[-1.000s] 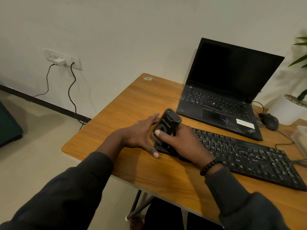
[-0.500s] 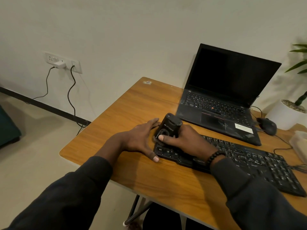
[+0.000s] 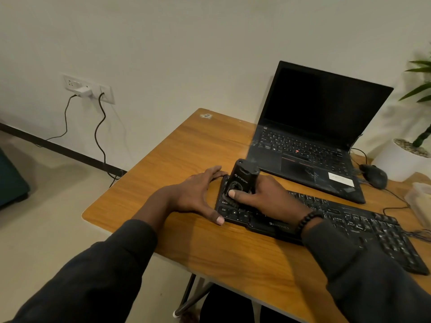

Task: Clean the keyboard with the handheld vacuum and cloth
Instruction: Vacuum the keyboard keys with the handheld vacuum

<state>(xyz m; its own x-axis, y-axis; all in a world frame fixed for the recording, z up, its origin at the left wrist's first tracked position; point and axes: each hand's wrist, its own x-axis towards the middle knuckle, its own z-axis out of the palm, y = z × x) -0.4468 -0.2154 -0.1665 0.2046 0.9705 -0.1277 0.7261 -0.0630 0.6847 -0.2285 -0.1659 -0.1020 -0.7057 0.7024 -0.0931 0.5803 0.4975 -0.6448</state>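
Observation:
A black keyboard (image 3: 349, 220) lies across the wooden table (image 3: 186, 155). My right hand (image 3: 263, 199) grips a small black handheld vacuum (image 3: 242, 178), which stands upright on the keyboard's left end, with my thumb on its front. My left hand (image 3: 196, 194) rests on the table against the keyboard's left edge, fingers at the far corner and thumb at the near corner. No cloth is in view.
An open black laptop (image 3: 314, 136) stands behind the keyboard. A black mouse (image 3: 374, 176) and a white plant pot (image 3: 405, 162) sit at the right. A pale box (image 3: 419, 203) is at the right edge. Cables hang from a wall socket (image 3: 88, 88).
The vacuum has shifted a little along the keyboard's left end. The left hand has stayed at the keyboard's edge. The view has tilted slightly.

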